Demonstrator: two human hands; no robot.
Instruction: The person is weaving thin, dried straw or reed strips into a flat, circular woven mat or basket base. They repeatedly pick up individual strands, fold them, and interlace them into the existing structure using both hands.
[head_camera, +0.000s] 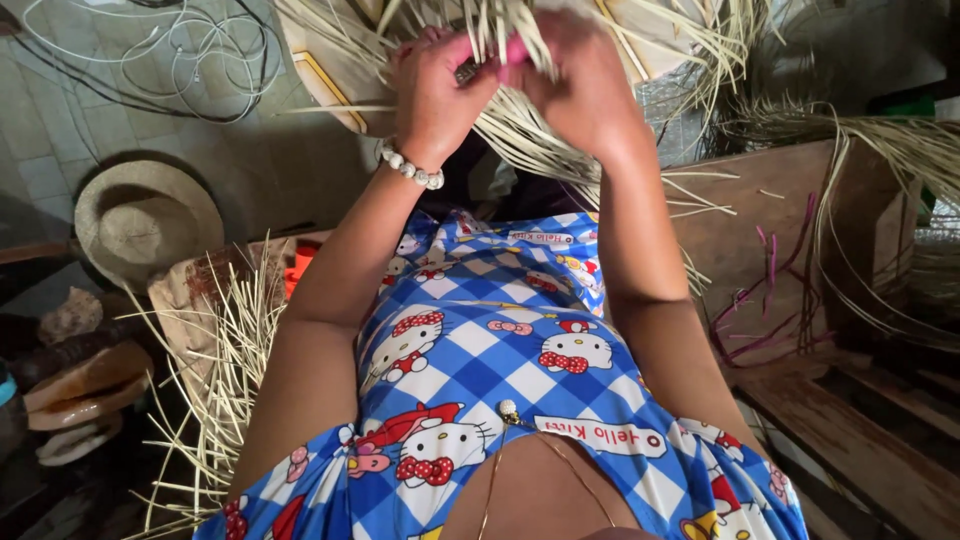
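Straw strands (520, 120), two hands (440, 95) weaving, one hat (148, 218)

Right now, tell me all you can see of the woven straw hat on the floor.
The straw hat lies at the far left on the tiled floor, crown up. It is round and tan, woven from what looks like dried straw, with a wide brim and a low crown. No hand touches it; loose straw strips lie nearby.

No packages, labels, signs or screens are in view.
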